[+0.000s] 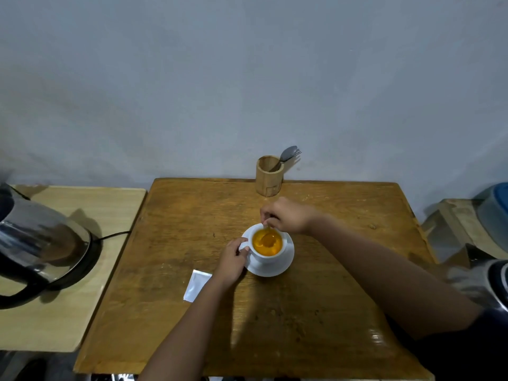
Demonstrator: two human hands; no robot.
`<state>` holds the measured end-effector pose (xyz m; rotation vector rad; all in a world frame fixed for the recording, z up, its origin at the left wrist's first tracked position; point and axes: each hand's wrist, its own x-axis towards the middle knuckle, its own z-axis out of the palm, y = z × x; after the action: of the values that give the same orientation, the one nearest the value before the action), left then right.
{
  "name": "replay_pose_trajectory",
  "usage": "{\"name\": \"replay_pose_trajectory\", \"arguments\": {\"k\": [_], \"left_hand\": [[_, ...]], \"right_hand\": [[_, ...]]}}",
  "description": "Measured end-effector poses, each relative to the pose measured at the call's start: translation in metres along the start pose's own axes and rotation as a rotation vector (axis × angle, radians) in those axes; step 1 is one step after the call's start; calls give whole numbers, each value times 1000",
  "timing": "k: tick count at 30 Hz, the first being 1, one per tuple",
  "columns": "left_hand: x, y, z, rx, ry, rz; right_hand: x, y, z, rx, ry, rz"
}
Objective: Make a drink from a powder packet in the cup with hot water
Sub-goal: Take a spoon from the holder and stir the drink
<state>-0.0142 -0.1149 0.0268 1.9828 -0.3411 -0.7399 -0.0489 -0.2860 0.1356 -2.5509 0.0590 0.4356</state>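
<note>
You are near the end: the cup (268, 250) under your right hand (286, 215) already holds orange liquid, and only stirring looks left. That hand pinches a spoon (268, 237) dipped in it; your left hand (232, 261) grips the handle. The packet (196, 284) lies flat just left of your left wrist.

Cup (268, 257): showing white, holding orange liquid (270, 247). Saucer (286, 264): showing white. Packet (196, 284), at the cup's 8 o'clock: showing plain silvery white. Table (192, 229): showing amber-brown wood grain with dark specks. Holder (268, 176), at 12 o'clock: showing pale wood. Kettle (41, 243), at 9 o'clock: gleaming steel with black base. Side table (110, 204): showing pale beige. Wall (247, 78): showing grey-blue.
</note>
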Motion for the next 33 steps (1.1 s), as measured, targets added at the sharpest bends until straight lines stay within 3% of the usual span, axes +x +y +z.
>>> {"name": "replay_pose_trajectory", "arguments": {"k": [6, 13, 17, 20, 24, 27, 31, 33], "left_hand": [[1, 0, 0, 14, 2, -5], [-2, 2, 1, 5, 14, -18], [-1, 1, 0, -17, 10, -26], [-1, 2, 0, -24, 5, -33], [-2, 2, 0, -24, -6, -23], [-1, 2, 0, -32, -15, -27], [-1, -1, -2, -40, -30, -28], [0, -3, -2, -33, -30, -35]], "right_hand": [[-1, -1, 2, 52, 89, 118], [-1, 21, 28, 444, 421, 390], [-4, 26, 49, 702, 630, 471], [-4, 27, 62, 767, 788, 470], [-11, 22, 72, 635, 927, 371], [-15, 20, 76, 464, 874, 220], [-20, 17, 72, -50, 779, -102], [-22, 18, 70, -190, 724, -192]]}}
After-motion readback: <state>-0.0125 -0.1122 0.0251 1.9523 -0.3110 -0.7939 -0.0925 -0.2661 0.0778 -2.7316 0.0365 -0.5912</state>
